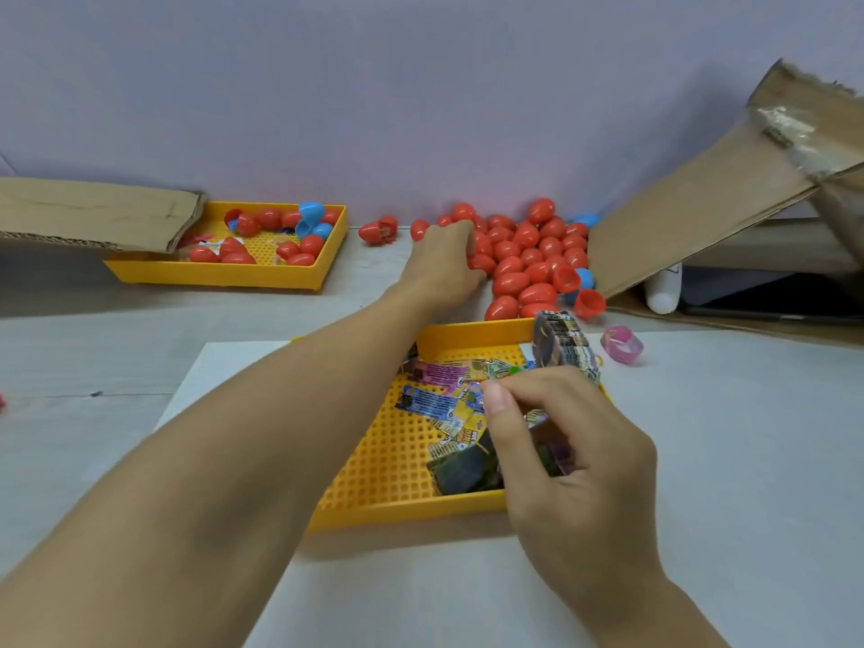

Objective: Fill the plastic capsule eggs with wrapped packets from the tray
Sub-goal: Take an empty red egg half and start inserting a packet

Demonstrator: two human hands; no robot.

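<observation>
Two hands are seen over the bench [748, 460]. The left hand [442, 264] is stretched to the heap of red capsule eggs [528, 259] by the wall, its fingertips buried among them — whether its grip is clenched on an egg cannot be told. The right hand [561, 460] is held over the near yellow tray [397, 460], its grip curled round a wrapped packet [547, 441], of which only a blurred sliver is seen between the fingers. More wrapped packets [444, 404] lie in that tray, partly covered by the hand and the forearm. A banded stack of packets [563, 346] stands at the tray's far right corner. A second yellow tray [280, 273] — holding red and blue eggs — is half hidden under a cardboard flap [93, 212]. A pink ring [622, 344] lies beside the stack.
</observation>
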